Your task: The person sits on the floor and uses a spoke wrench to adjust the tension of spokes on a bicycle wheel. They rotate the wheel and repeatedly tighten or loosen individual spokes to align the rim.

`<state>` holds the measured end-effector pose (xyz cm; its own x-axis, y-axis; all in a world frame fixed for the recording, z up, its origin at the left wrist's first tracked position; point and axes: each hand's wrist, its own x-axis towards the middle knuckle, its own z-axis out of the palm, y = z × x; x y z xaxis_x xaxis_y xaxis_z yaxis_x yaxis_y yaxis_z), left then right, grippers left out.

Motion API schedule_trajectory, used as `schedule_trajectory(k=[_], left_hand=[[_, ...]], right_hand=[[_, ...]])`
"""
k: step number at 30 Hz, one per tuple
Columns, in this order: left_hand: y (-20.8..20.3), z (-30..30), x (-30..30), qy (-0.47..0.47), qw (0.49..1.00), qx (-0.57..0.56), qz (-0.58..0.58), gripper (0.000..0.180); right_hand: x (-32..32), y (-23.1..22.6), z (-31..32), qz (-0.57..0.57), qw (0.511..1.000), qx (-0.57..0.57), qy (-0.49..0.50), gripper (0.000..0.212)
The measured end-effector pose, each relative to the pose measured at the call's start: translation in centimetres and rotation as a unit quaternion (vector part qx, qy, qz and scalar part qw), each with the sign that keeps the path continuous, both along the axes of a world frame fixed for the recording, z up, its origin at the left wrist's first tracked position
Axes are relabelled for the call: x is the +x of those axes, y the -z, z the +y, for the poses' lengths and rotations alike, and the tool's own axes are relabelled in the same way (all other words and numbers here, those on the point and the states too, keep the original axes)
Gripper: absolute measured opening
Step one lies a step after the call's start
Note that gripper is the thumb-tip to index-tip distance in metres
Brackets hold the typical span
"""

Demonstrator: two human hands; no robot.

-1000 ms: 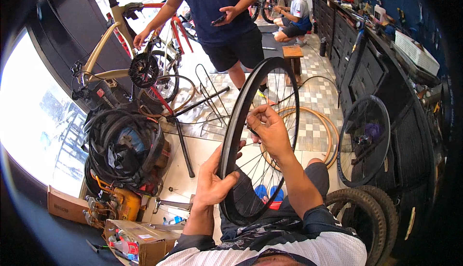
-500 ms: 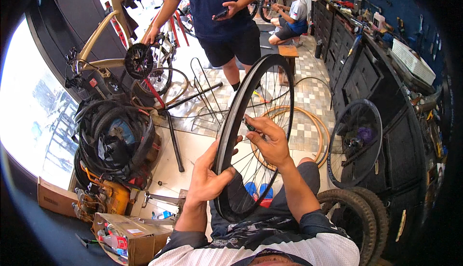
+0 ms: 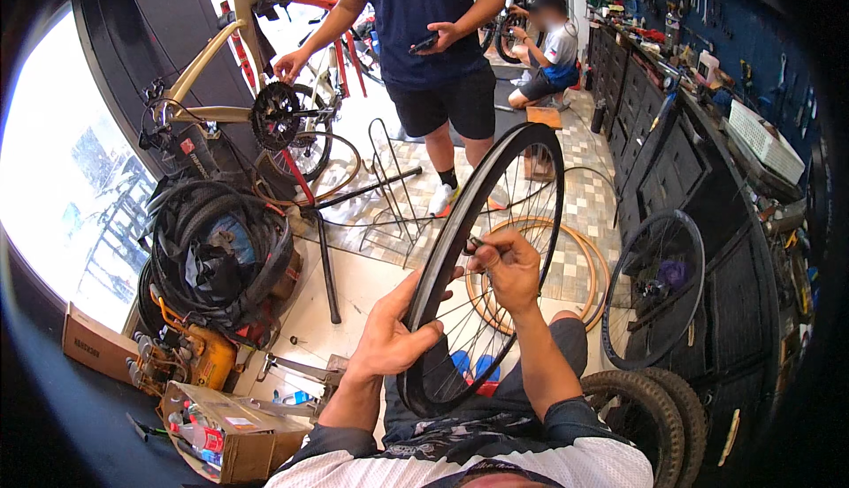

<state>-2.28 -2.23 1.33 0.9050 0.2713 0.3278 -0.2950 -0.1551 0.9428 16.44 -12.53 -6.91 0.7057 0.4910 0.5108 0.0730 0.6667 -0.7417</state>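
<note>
A black bicycle wheel rim with thin spokes and no tyre stands tilted in front of my body. My left hand is closed around its near left side, thumb on the inner edge and fingers behind. Inside the rim, my right hand pinches a small dark tool among the spokes close to the rim. The fingers cover most of that tool, so its exact kind is hidden.
A standing person holds a phone and reaches toward a bike's chainring; another crouches behind. Piled tyres and a cardboard box lie left. Black drawers, a spoked wheel and knobby tyres line the right.
My view has shifted slightly, moving the scene right and down. My right hand has turned, its fingers curled tighter around the small tool. My left hand keeps its grip on the rim.
</note>
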Motion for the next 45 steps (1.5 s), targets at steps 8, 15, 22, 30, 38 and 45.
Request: schedule_trajectory(k=[8,15,22,30,38,45], left_hand=[[0.2,-0.5,0.1,-0.005,0.998,-0.060,-0.001,0.078],[0.3,-0.1,-0.5,0.003,0.999,-0.045,-0.012,0.072],[0.7,0.3,-0.5,-0.022,1.000,0.003,0.000,0.071],[0.5,0.0,-0.2,-0.021,1.000,0.008,0.014,0.072],[0.6,0.0,0.3,-0.032,0.999,0.011,-0.014,0.076],[1.4,0.4,0.4,-0.037,0.999,0.006,-0.012,0.077]], right_hand=[[-1.4,-0.5,1.5,-0.094,0.987,-0.028,0.125,0.057],[-1.8,-2.8,-0.3,-0.259,0.912,-0.206,0.241,0.048],[-0.7,-3.4,-0.9,-0.284,0.919,-0.166,0.215,0.025],[0.9,-1.9,-0.4,-0.021,0.990,-0.134,0.025,0.023],[-0.3,-2.9,0.1,-0.100,0.982,-0.152,0.048,0.061],[-0.2,-2.8,0.5,-0.118,0.977,-0.172,0.041,0.065]])
